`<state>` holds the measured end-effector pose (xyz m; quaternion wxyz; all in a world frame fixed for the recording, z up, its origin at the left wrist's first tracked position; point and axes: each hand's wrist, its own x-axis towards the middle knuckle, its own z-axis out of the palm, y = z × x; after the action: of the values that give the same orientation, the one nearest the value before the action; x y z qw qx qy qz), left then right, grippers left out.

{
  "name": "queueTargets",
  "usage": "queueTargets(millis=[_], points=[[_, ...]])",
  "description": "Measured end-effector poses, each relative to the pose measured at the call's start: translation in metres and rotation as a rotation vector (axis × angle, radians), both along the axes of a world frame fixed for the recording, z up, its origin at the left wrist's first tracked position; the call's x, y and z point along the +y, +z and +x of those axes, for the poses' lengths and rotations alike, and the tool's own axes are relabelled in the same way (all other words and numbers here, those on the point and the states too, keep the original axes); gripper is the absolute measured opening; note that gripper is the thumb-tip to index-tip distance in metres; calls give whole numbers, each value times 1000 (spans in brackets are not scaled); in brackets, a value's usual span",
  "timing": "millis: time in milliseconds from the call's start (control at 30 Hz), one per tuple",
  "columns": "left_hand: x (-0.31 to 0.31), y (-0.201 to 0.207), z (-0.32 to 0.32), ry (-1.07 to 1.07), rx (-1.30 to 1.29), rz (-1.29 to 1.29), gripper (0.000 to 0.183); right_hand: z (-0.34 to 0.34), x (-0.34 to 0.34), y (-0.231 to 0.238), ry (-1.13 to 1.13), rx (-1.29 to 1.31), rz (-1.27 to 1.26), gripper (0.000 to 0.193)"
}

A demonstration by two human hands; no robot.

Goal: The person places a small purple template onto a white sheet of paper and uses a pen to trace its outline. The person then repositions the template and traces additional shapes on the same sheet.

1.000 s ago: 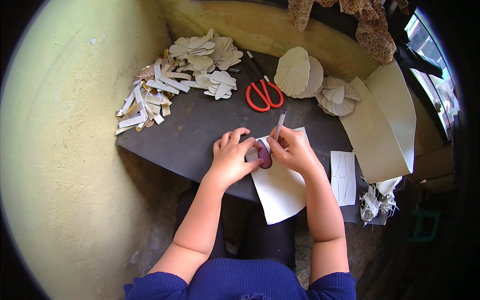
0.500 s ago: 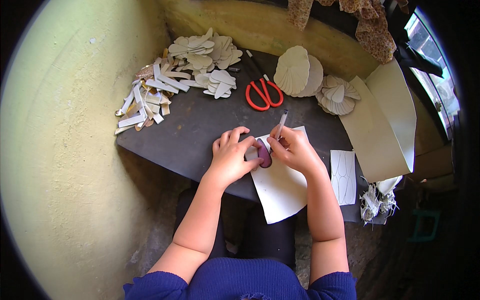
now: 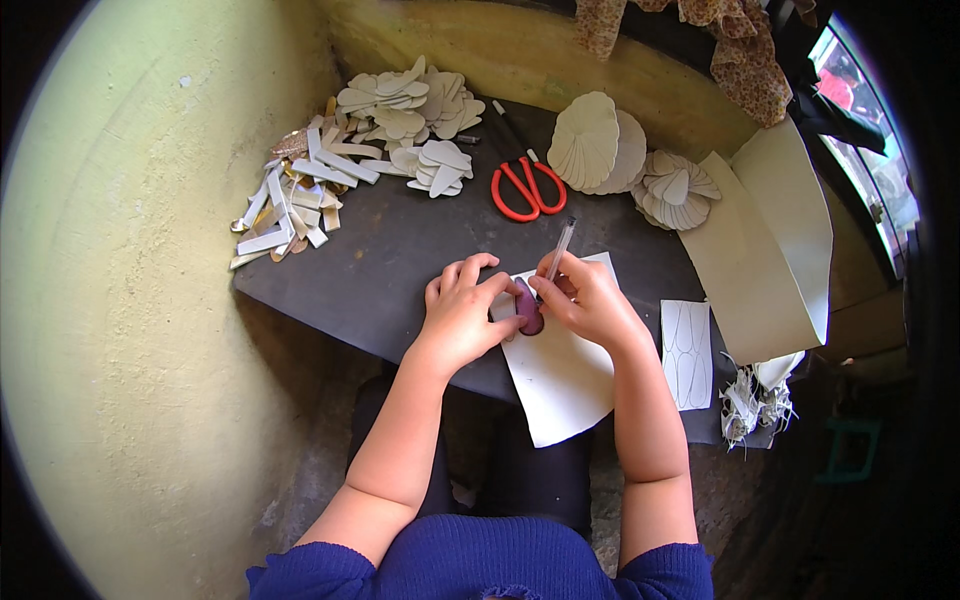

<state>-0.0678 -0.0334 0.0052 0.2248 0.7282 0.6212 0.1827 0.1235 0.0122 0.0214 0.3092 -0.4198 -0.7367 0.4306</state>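
A small purple oval piece (image 3: pixel 529 308), like a template, lies flat on a white sheet (image 3: pixel 560 385). The thumb and index finger of my left hand (image 3: pixel 465 312) press it down at its ends, while the other fingers rest toward the dark tabletop (image 3: pixel 360 290). My right hand (image 3: pixel 594 304) grips a clear pen (image 3: pixel 564 244) with a dark cap end pointing up and away. The pen's tip is at the right edge of the purple piece, partly covered by my fingers. The sheet's near corner hangs over the table's front edge.
Beyond my hands lie red-handled scissors (image 3: pixel 530 190). Cut cream ovals (image 3: pixel 586 140) and petal-shaped pieces (image 3: pixel 440 165) are heaped at the back, with strips (image 3: pixel 290 195) at left. On the right are a sheet with drawn outlines (image 3: pixel 686 355), folded card (image 3: pixel 760 260) and shredded scraps (image 3: pixel 757 400).
The pen and my right fingers have shifted slightly left, along the edge of the purple piece. My left hand stays in place. A pink-red shape now shows through the window.
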Motion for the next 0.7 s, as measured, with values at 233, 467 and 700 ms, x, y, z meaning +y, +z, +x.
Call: queueTargets(millis=[233, 467, 700], points=[[0, -1, -1, 3, -9, 1, 40, 2, -1, 7, 39, -98, -26, 14], [0, 0, 0, 6, -8, -6, 40, 2, -1, 5, 34, -128, -54, 16], [0, 0, 0, 2, -12, 2, 40, 3, 2, 1, 2, -72, 18, 11]])
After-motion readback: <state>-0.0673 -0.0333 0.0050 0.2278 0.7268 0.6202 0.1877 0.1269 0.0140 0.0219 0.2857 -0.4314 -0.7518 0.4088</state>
